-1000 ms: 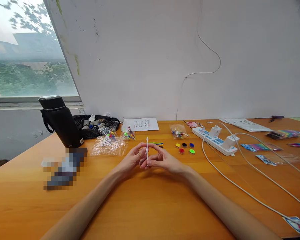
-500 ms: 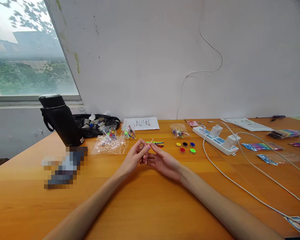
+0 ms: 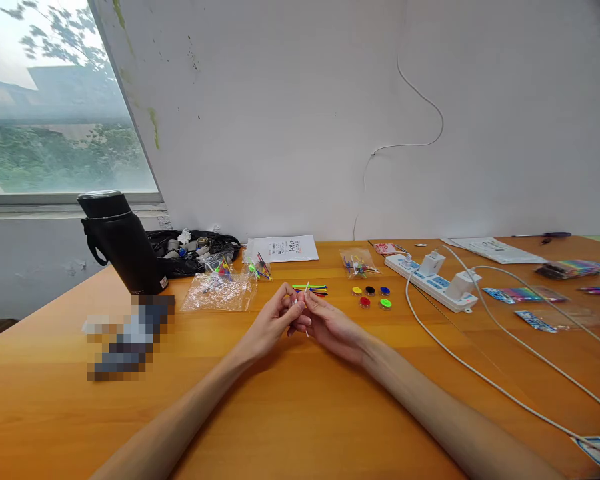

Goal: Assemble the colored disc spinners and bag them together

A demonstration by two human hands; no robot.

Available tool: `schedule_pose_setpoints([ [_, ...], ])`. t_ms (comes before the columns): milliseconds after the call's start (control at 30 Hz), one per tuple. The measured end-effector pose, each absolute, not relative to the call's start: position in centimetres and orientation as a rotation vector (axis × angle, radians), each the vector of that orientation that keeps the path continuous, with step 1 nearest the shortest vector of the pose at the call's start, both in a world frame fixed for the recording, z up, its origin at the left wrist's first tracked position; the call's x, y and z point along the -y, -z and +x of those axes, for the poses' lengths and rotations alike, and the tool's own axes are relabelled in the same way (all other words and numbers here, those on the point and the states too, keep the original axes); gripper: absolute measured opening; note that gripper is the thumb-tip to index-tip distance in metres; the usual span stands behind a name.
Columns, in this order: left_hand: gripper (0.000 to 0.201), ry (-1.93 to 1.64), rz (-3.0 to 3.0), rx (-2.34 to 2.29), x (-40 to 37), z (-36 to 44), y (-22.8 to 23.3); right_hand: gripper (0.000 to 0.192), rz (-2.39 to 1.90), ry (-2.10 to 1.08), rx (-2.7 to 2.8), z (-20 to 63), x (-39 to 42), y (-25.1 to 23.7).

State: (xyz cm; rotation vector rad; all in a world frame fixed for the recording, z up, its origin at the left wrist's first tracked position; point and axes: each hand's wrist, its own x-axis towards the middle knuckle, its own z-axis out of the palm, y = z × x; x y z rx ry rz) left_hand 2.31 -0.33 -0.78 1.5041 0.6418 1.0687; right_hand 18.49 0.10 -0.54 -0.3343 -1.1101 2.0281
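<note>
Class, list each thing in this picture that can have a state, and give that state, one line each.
left hand: pinching the white stick
right hand: pinching the white stick too
white stick: held between both hands, tilted
black flask: lid on
power strip: two white plugs in
black bag: open, scraps inside

A black flask stands far left, five coloured discs lie mid-table, a white power strip right.

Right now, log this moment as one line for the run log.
left hand: pinching white cable tie | right hand: on same tie | nearby: colored ties, five round discs | surface: wooden table
</note>
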Motion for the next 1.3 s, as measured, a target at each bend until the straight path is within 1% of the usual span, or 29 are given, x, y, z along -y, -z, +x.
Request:
schedule_pose_setpoints([
  [467,0.029,-0.988,1.458,-0.562,-0.2,2.0,1.5,0.024,-0.366,-2.052,1.058,18.4,0.1,0.8],
  [700,0.034,-0.953,1.418,-0.538,-0.2,1.9,1.3,0.026,-0.419,-2.04,1.043,18.2,0.4,0.8],
  [900,0.036,-0.949,1.442,-0.533,-0.3,1.8,1.5,0.024,-0.414,-2.0,1.027,18.3,0.0,1.6],
  [1133,0.029,-0.941,1.535,-0.609,-0.1,2.3,1.9,0.023,-0.445,-1.826,1.027,19.6,-1.3,0.9],
  [1233,0.028,-0.927,1.625,-0.75,-0.2,2.2,2.1,0.031,-0.571,-1.636,1.132,20.3,-2.1,0.7],
  [1300,0.026,-0.917,1.66,-0.826,-0.3,1.9,2.1,0.031,-0.684,-1.463,1.245,20.7,-2.8,0.9],
])
